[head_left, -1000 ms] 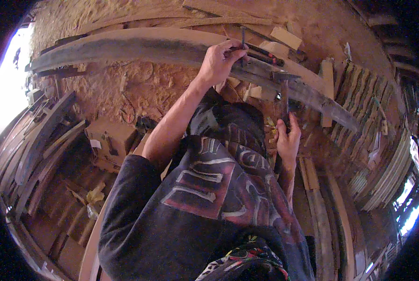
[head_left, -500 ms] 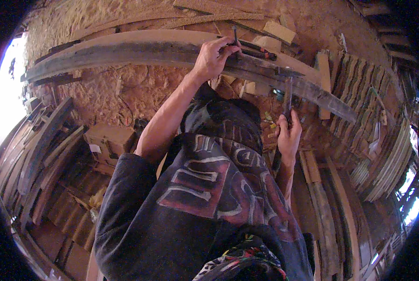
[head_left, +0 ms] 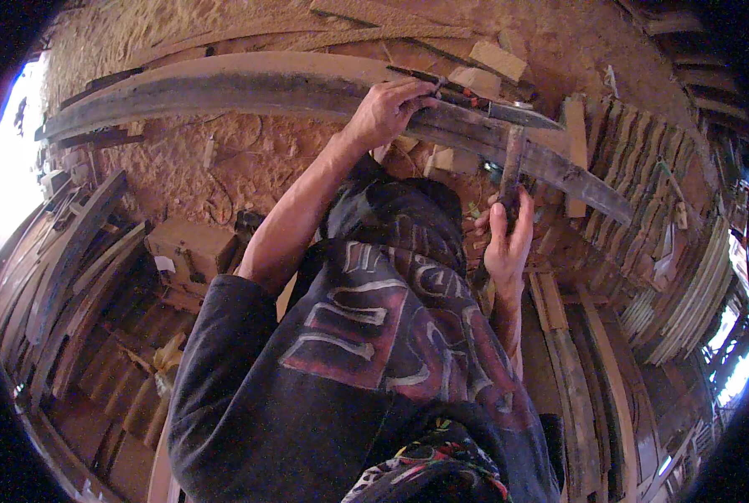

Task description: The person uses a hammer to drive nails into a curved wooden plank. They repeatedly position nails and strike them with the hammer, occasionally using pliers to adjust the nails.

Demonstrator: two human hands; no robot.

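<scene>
A long curved timber beam (head_left: 224, 94) stretches across in front of me, with a dark weathered near face. My left hand (head_left: 389, 109) is closed in a pinch at the beam's upper edge. Its fingers grip a dark metal spike (head_left: 436, 85), mostly hidden from sight. To the right, my right hand (head_left: 508, 235) is wrapped round the handle of a hammer (head_left: 513, 159). The hammer's long, pointed head is raised above the right part of the beam, apart from the spike. Just beyond my left fingers, a slim dark tool with red parts (head_left: 472, 99) lies along the beam.
Wood offcuts (head_left: 498, 59) lie on the reddish ground past the beam. Stacked wavy sheets (head_left: 643, 159) stand at right. A brown case (head_left: 192, 251) and curved timbers (head_left: 77, 260) are at left. More boards (head_left: 571, 369) lie at lower right.
My left hand has shifted slightly right and down, and the spike that stood upright now barely shows. The hammer has lifted, its head looking larger and reaching farther right.
</scene>
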